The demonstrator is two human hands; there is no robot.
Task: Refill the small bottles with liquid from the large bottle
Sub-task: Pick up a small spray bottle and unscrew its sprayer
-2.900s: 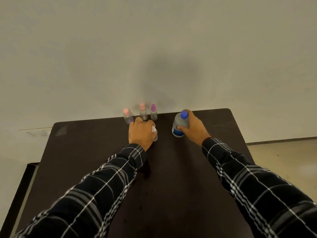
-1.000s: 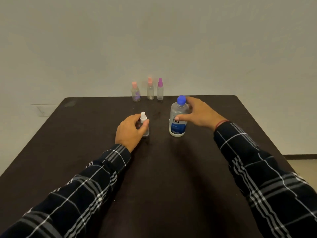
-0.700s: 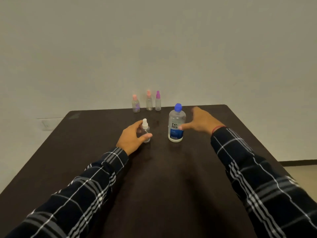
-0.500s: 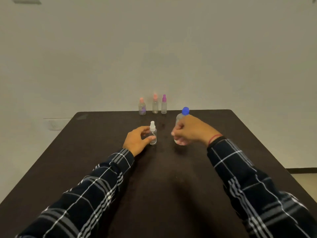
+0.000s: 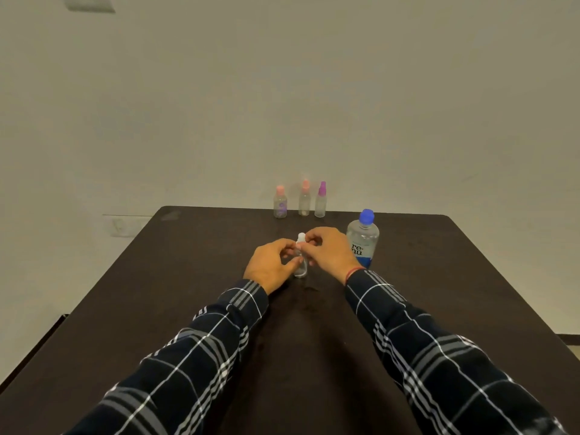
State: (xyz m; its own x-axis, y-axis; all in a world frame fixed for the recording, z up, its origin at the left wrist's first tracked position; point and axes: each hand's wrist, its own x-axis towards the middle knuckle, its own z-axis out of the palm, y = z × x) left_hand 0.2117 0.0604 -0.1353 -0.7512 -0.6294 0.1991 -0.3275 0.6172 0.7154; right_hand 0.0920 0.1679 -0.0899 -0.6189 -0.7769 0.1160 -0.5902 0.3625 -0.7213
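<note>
A small clear bottle with a white spray cap (image 5: 301, 267) stands on the dark table (image 5: 175, 302) near its middle. My left hand (image 5: 270, 265) grips the bottle's body from the left. My right hand (image 5: 328, 251) pinches the white cap from the right. The large clear bottle (image 5: 362, 238) with a blue cap and blue label stands upright just right of my right hand, untouched. Three small bottles stand in a row at the table's far edge: one with a pink cap (image 5: 280, 202), one with an orange cap (image 5: 304, 198), one with a purple cap (image 5: 320, 200).
A plain pale wall rises right behind the table's far edge. The table's left edge drops off beside a dark strip at lower left (image 5: 34, 350). A wall socket (image 5: 120, 226) sits left of the table.
My right hand has let go of the large bottle, which now stands to the right, and has moved onto the small bottle's white cap. My left hand still holds that small bottle.
</note>
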